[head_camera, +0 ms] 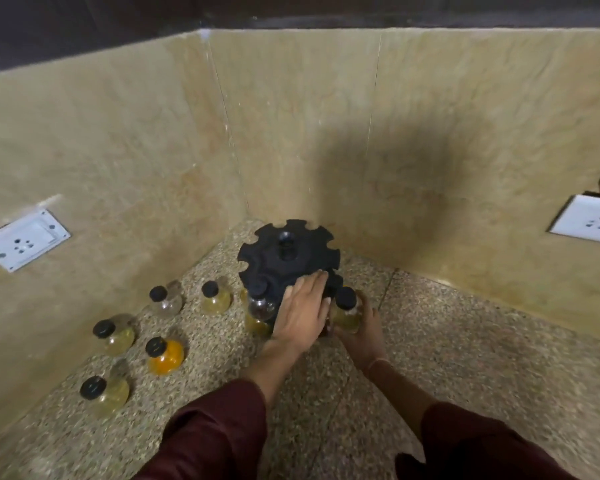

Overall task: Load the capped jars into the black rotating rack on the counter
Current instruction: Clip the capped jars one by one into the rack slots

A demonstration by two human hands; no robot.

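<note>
- Nearest, five loose jars (165,355) stand capped and upright on the tabletop (430,358), well left of both hands; no labels on them.
- Right hand (362,336) wraps a yellow-filled jar (345,313), cap up, at the rack's near-right edge; the slots lie just ahead-left of it.
- Left hand (300,311) lies flat, fingers straight, on the black rack (288,254); steadying it, I'd say.
- One clear jar (261,306) sits slotted near-left; no brand or writing readable.

We cannot see the near rim of the black notched plastic rack (278,268) under the flat left grip (300,311). The right grip's (364,336) fingertips vanish behind the black-capped jar of pale yellow contents (345,315). The picture's right edge cuts off the white wall socket plate (589,220).
</note>
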